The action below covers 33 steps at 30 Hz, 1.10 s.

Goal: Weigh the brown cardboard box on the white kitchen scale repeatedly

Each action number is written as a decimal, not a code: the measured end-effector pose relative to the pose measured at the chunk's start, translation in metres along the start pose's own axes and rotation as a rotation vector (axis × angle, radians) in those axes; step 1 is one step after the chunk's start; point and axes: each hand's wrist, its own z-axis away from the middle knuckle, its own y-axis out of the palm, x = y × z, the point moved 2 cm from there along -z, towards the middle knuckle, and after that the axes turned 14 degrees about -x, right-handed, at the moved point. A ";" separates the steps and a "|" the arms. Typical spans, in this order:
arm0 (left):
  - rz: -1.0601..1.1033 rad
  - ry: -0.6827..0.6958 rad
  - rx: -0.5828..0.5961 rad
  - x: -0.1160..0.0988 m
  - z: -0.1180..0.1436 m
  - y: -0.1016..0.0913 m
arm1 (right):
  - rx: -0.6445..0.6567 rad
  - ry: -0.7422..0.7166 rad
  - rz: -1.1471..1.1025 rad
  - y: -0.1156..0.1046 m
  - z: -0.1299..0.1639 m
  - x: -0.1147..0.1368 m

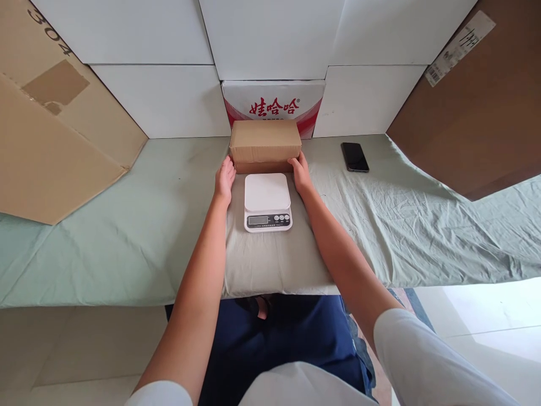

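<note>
head view looks down your two bare forearms to a closed brown cardboard box (265, 145), a plain rectangular carton lying on the pale green cloth-covered table (127, 237). its long axis runs left to right across your view, square to the line of your arms, so each short end faces one hand. your left hand (224, 179) lies at the box's left end, fingers stretched forward and loosely spread, tips touching or just short of the lower left corner; you cannot tell from here whether there is real contact. your right hand (301, 170) sits at the right end, fingers open and laid against the lower right corner, thumb side toward the box. neither hand is closed around anything; the box is bracketed between the two open palms, and both hands are about equally near. just in front of the box, toward you and between your wrists, stands a small white digital kitchen scale (267, 202) with a bare square platform and a grey display strip, its far edge just beside the box's near face. behind the box stands a red-and-white printed carton (274, 101) against white wall panels. a black smartphone (354, 157) lies flat well to the right of your right hand.
</note>
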 end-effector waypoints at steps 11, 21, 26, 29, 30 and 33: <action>-0.001 0.026 -0.002 -0.007 0.005 0.001 | 0.049 -0.030 0.002 0.003 0.003 0.007; 0.022 0.228 0.102 -0.042 0.105 -0.013 | 0.125 -0.110 -0.071 -0.054 0.079 0.056; 0.017 0.252 0.082 -0.034 0.157 -0.033 | 0.078 -0.111 -0.033 -0.079 0.129 0.049; 0.002 0.244 0.031 -0.027 0.170 -0.044 | 0.101 -0.126 -0.036 -0.075 0.137 0.051; -0.007 0.238 0.018 -0.025 0.171 -0.046 | 0.108 -0.123 -0.032 -0.073 0.137 0.052; -0.044 0.225 0.004 -0.023 0.171 -0.049 | 0.107 -0.094 -0.008 -0.069 0.135 0.053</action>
